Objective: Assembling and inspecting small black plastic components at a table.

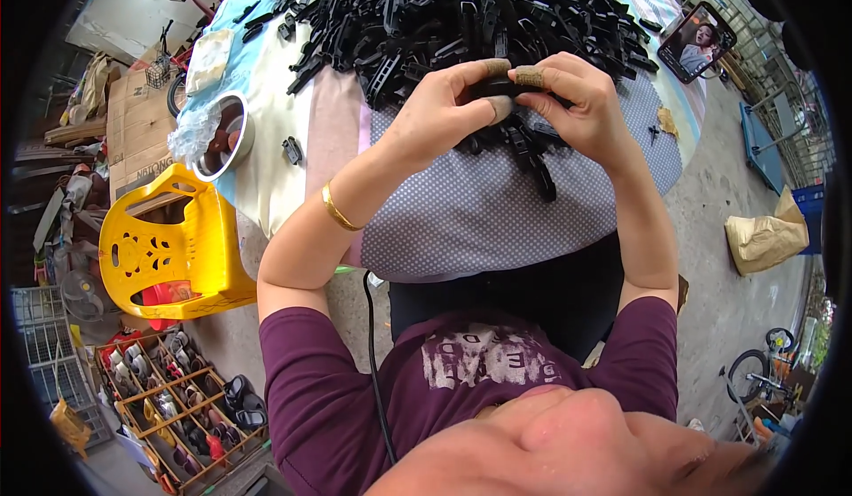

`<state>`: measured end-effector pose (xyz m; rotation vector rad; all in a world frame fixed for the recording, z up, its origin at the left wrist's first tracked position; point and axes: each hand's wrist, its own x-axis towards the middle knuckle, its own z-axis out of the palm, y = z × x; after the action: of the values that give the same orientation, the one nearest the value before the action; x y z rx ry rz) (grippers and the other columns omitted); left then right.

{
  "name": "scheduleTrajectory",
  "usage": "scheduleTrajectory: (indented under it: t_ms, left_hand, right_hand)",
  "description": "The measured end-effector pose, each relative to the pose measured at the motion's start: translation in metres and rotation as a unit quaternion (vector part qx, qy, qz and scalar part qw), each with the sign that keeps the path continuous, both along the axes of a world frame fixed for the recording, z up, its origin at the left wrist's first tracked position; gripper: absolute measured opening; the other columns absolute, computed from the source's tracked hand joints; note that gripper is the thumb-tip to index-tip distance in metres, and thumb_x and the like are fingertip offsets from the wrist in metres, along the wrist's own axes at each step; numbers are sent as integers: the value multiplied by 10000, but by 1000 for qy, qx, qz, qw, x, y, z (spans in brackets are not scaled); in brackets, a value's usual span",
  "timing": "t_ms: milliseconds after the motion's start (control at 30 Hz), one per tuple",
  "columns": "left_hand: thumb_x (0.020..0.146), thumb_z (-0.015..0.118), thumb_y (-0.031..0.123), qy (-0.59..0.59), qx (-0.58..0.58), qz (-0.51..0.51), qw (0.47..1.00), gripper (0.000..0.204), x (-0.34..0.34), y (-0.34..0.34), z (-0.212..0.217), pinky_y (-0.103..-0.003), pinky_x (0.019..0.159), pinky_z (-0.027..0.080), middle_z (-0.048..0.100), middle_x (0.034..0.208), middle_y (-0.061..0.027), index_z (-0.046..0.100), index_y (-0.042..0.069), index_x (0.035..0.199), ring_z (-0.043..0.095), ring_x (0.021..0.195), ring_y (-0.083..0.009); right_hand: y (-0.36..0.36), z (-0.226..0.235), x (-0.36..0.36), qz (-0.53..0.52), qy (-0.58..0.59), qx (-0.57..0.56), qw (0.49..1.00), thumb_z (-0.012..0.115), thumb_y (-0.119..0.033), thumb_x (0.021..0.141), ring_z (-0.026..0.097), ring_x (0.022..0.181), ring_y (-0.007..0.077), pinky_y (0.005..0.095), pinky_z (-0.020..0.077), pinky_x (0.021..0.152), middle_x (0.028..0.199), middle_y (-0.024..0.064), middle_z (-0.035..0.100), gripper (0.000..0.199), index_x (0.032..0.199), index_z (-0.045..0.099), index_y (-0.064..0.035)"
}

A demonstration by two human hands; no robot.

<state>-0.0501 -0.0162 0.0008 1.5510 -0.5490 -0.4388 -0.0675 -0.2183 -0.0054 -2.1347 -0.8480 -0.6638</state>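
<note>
Both hands meet over the near part of the table, holding one small black plastic part (493, 89) between them. My left hand (441, 113) pinches its left end, and a gold bangle sits on that wrist. The right hand (581, 104) grips the other end with thumb and fingers. Brownish bands wrap fingertips on both hands, and a pale one covers my left thumb. My fingers hide much of the part. Just below them lies a small group of black plastic parts (531, 161), with a large heap of similar parts (390, 30) behind.
A patterned cloth (435, 230) covers the table. A phone (697, 43) stands at the right edge. On the left are a white-rimmed bowl (246, 132), a plastic bag (195, 135) and one loose black part (291, 150). Beyond stand a yellow chair (209, 239) and a shoe rack (169, 394).
</note>
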Motion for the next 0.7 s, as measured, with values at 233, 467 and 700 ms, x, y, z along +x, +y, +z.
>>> scheduleTrajectory:
  t_ms: [233,467,700]
  left_hand:
    - [846,573,30,-126,97,31,987,397,-4,-4,5,-195,737,476,639,990,-57,502,-7,1236,571,808,-64]
    - [781,632,-29,-284,68,41,956,445,-12,-7,-2,-250,793,494,648,1009,-134,510,-15,1209,617,943,-150]
    - [760,670,29,-444,107,24,889,422,-13,-9,0,-284,710,511,647,911,-137,543,-1,1161,645,808,-203]
  right_hand:
    - [2,3,-7,-17,-47,-24,998,722,-48,681,603,801,176,247,479,662,905,73,627,301,972,656,-10]
    - [-3,7,-22,7,230,25,973,713,-145,703,606,860,129,254,463,751,931,65,659,385,1045,617,3]
    - [-10,3,-30,24,192,59,979,753,-117,674,582,730,92,220,472,705,874,41,648,450,1076,601,15]
